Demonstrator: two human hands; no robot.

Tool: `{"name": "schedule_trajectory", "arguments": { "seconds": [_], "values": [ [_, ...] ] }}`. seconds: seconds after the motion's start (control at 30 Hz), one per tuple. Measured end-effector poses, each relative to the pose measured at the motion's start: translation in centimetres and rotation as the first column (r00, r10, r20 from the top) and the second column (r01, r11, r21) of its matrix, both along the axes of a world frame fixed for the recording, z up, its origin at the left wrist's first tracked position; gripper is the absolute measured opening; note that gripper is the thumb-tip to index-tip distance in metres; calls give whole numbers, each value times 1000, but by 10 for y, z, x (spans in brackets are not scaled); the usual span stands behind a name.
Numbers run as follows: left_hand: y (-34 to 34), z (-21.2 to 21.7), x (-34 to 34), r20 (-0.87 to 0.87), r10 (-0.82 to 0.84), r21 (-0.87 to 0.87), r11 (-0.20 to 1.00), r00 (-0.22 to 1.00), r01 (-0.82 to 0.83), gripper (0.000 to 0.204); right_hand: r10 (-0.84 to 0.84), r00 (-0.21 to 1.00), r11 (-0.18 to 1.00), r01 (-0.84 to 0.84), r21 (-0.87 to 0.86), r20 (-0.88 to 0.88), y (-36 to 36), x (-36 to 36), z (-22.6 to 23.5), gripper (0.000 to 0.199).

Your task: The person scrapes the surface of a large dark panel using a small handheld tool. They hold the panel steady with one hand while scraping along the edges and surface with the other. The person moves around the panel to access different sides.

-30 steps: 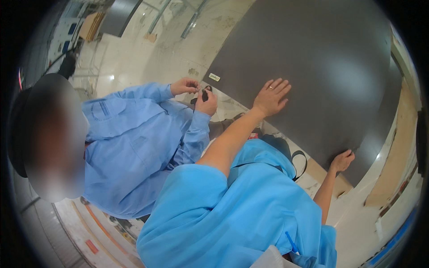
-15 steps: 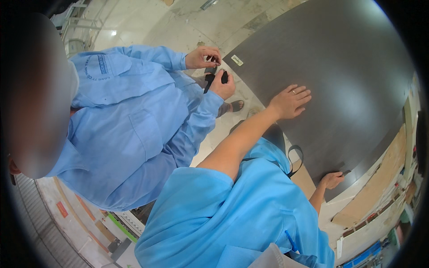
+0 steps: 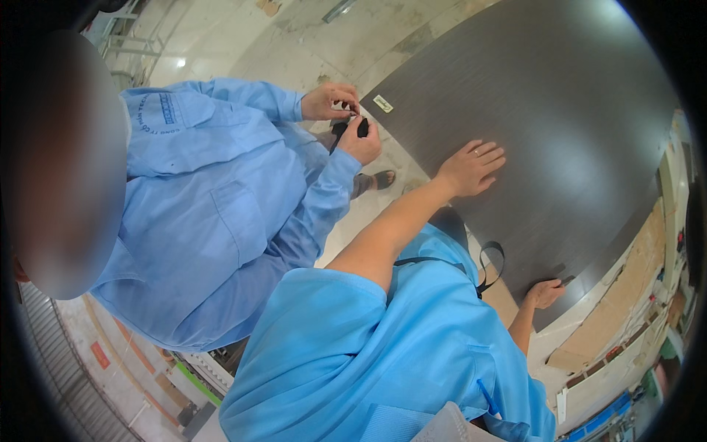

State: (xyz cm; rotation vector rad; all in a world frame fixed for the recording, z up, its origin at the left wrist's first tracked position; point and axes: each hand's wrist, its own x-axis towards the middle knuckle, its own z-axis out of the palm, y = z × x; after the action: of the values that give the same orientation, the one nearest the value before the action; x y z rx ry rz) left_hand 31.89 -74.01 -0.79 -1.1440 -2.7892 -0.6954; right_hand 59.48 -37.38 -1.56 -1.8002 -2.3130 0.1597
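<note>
A large dark grey-brown panel [image 3: 545,125] with a smooth, faintly grained surface lies in front of me. My left hand [image 3: 473,168] rests flat on it near its left edge, fingers spread, with a ring on one finger. At the panel's near right corner, my right hand [image 3: 545,294] is closed around a small dark tool [image 3: 566,281]. Only its thin tip sticks out past the fingers, so its kind is unclear. A small pale label [image 3: 383,103] is stuck on the far left corner of the panel.
To my left stands a co-worker in a blue work jacket [image 3: 221,191], both hands [image 3: 359,140] together around a small black item. A thin black strap [image 3: 492,265] loops beside my waist. Long tan boards [image 3: 611,309] lie beyond the panel's right side. A metal piece [image 3: 339,10] lies on the tiled floor.
The whole view has shifted slightly. My left hand stays flat on the panel, and my right hand keeps its grip at the corner. The co-worker's hands have drawn a little closer together.
</note>
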Motion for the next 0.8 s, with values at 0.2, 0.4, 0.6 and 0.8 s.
{"name": "schedule_trajectory", "arguments": {
  "seconds": [0.2,0.4,0.6,0.8],
  "values": [
    [0,0,1,15,0,-17,1000,1000,1,60,-9,1000,1000,9,-2,3,-2,1,0,54],
    [0,-5,2,9,0,-35,999,1000,0,62,0,1000,1000,0,17,11,3,5,-7,53],
    [1,-6,2,3,3,-22,1000,1000,-3,62,11,1000,999,-11,32,-12,5,7,-10,53],
    [0,-4,0,32,-15,49,999,999,14,58,4,1000,1000,-3,19,-12,1,3,-7,55]
  ]
}}
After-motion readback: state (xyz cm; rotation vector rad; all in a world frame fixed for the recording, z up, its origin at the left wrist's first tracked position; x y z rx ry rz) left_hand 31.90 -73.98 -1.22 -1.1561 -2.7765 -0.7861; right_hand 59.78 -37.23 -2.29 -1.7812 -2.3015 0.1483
